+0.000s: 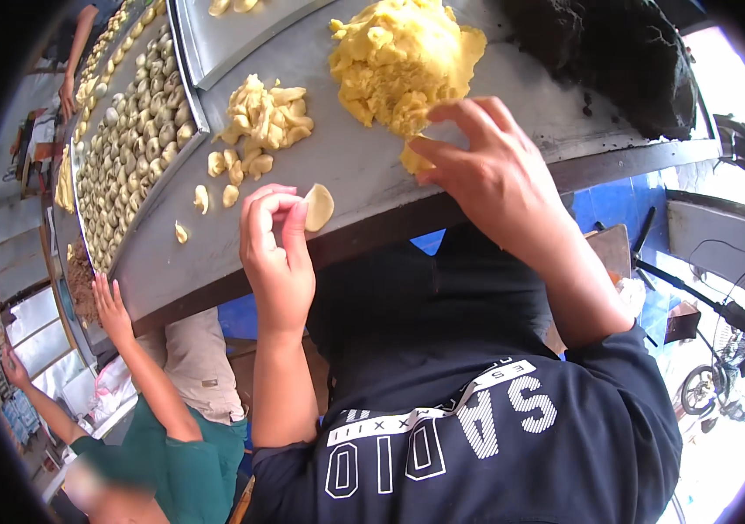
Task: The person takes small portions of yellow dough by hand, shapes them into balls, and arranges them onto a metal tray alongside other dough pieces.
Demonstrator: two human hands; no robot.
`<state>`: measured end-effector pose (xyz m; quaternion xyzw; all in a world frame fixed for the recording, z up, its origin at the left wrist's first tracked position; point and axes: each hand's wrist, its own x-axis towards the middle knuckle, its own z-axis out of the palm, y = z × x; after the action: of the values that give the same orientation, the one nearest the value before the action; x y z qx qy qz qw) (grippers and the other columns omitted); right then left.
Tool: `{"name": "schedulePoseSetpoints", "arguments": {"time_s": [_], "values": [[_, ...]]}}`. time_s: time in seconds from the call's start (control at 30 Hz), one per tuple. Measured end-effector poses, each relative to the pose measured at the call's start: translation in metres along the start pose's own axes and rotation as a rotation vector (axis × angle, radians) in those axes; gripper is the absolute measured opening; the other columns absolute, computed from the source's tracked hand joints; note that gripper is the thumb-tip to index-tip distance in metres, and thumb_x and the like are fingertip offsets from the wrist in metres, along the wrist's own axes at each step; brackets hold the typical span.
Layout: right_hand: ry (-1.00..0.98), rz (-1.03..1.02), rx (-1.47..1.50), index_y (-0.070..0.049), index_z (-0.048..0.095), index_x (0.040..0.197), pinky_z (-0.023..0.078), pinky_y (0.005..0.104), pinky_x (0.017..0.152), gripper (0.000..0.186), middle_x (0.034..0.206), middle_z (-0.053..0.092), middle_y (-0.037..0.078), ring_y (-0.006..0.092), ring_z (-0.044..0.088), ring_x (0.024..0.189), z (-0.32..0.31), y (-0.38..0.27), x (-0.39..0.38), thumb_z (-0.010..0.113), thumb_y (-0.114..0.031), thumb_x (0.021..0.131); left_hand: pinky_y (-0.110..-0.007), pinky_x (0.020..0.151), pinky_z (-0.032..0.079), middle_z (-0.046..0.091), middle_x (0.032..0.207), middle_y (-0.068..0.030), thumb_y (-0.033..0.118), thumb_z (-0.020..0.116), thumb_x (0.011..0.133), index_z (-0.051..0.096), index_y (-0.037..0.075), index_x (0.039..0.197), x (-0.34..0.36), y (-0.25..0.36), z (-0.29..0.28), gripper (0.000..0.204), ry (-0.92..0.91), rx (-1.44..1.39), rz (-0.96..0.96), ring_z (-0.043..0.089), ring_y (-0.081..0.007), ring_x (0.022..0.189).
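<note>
A thin, flattened round of pale dough (321,208) is pinched between the thumb and fingers of my left hand (274,240), just above the table's near edge. My right hand (499,175) curls its fingers and thumb onto a small lump of yellow paste (414,159) at the near end of a big crumbly yellow mound (403,57). Left of the mound lies a heap of pale dough pieces (267,118). Several loose bits of dough (215,166) are scattered between that heap and my left hand.
A metal tray (137,131) at the left carries rows of small round dough balls. Another tray (241,39) stands at the back. A large dark mass (617,61) sits at the right end of the metal table (163,271). A person in green (185,463) rests one hand at the left edge.
</note>
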<state>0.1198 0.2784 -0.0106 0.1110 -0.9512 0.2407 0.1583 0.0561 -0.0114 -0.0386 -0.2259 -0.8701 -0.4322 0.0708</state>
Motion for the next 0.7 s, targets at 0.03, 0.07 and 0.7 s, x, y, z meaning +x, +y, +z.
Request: {"name": "schedulePoseSetpoints", "arguments": {"time_s": [0.03,0.07,0.7], "values": [[-0.022,0.010,0.001,-0.009,0.081,0.120,0.063,0.0432,0.096,0.033,0.125,0.076,0.007,0.0310,0.071,0.118,0.001,0.000,-0.001,0.085,-0.008,0.087,-0.038,0.092,0.059,0.077,0.116,-0.0136,0.004,0.072,0.112,0.067,0.000,0.115,0.000,0.002,0.005,0.007,0.003,-0.004,0.002,0.074,-0.0237,0.105],[-0.044,-0.023,0.049,-0.009,0.080,0.119,0.063,0.0423,0.097,0.032,0.122,0.075,0.006,0.0297,0.071,0.116,0.003,0.001,0.001,0.085,-0.007,0.087,-0.034,0.094,0.057,0.078,0.120,-0.0172,0.006,0.068,0.115,0.063,-0.001,0.122,0.001,0.007,0.013,0.011,0.035,-0.227,-0.078,0.073,-0.0194,0.106],[0.034,-0.091,0.571,-0.006,0.076,0.116,0.065,0.0452,0.087,0.029,0.122,0.074,0.011,0.0358,0.077,0.103,0.028,-0.028,0.024,0.083,-0.008,0.088,-0.037,0.078,0.061,0.076,0.106,-0.0091,0.007,0.094,0.080,0.078,0.000,0.100,0.035,0.012,0.023,0.026,-0.134,-0.031,0.161,0.076,-0.0235,0.090]]}}
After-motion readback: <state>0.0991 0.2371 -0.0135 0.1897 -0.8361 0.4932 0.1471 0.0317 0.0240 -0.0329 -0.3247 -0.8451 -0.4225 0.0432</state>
